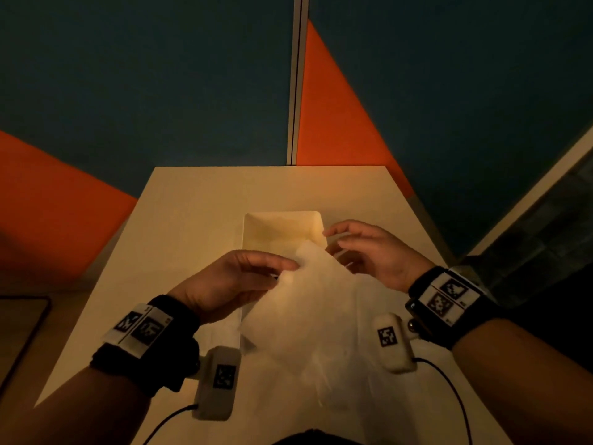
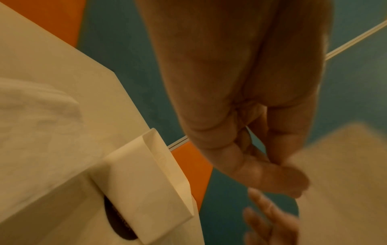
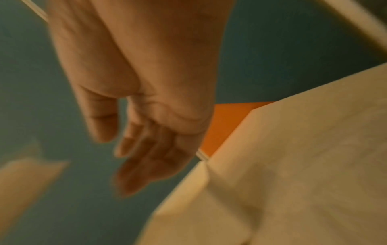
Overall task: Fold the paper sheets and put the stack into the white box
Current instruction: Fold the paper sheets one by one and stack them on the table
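A pale table (image 1: 179, 220) stands against a wall of dark teal panels (image 1: 144, 75) broken by orange sections (image 1: 330, 123), with a light vertical strip (image 1: 296, 78) running down where two panels meet. A dark-edged mat (image 1: 19, 326) lies at the far left. Black cables (image 1: 167, 422) trail across the near edge of the table, and dim, warm light falls over the scene.

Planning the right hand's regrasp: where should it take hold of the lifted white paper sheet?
Probably the free far-right corner of the thin white paper sheet, coming in from the right. The left hand already pinches the upper-left edge, and the sheet hangs tilted above the open white box on the table. The right hand hovers open beside that corner, so a thumb-and-fingers pinch there would likely steady it.
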